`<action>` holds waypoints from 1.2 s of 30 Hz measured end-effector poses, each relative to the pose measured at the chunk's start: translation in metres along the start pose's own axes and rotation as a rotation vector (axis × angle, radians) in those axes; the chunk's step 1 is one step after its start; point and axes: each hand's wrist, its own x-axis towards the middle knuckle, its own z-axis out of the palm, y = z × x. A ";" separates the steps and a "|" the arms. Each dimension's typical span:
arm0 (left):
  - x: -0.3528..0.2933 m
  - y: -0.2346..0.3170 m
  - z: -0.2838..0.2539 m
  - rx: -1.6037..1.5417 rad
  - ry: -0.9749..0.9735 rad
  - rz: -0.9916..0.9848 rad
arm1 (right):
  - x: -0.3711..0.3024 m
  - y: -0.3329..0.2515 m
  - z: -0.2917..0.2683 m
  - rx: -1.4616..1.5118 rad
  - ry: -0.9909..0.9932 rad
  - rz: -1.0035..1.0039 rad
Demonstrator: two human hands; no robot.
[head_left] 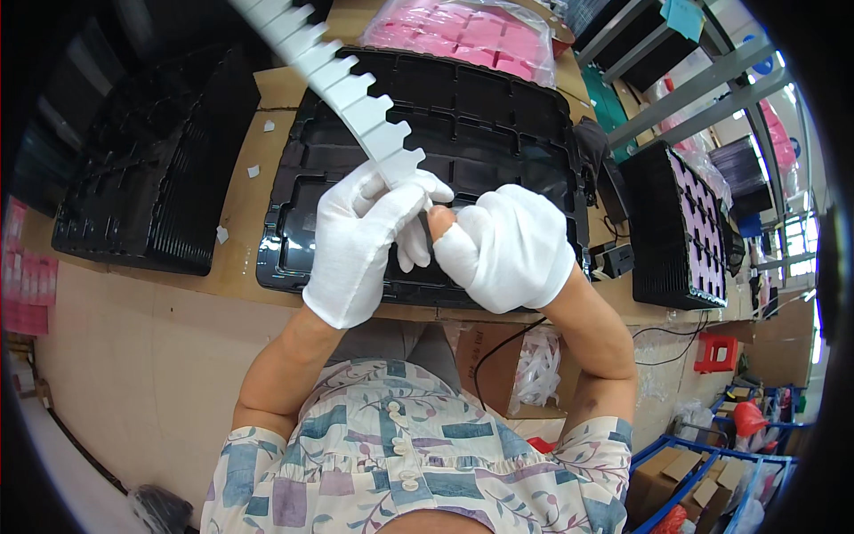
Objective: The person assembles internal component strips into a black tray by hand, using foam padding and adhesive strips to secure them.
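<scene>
My left hand [360,236], in a white glove, is closed on the lower end of a long white strip with square tabs along one edge [342,89]. The strip slants up and away to the upper left. Close beside it, my right hand [511,245] is also gloved, with a bare thumb tip showing. Its fingers are curled, and a small thin dark piece [427,233] shows at the thumb, between the two hands. The fingers partly hide that piece. Beneath both hands lies a black moulded plastic tray [302,205] with shallow compartments.
A stack of black trays [133,196] stands at the left of the brown table [233,209]. Small white scraps [222,234] lie between. Pink trays in clear plastic [458,36] sit at the far side. Another black stack with pinkish parts [680,231] stands right, near a small black device [614,260].
</scene>
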 end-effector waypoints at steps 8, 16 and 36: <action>-0.012 -0.009 0.021 0.225 0.112 0.173 | -0.015 0.008 0.003 0.683 0.130 0.629; -0.013 -0.010 0.030 0.083 0.051 0.010 | -0.031 0.003 -0.011 0.236 0.135 0.271; -0.006 -0.037 0.029 0.918 0.065 0.421 | -0.041 -0.008 0.003 0.671 0.217 0.711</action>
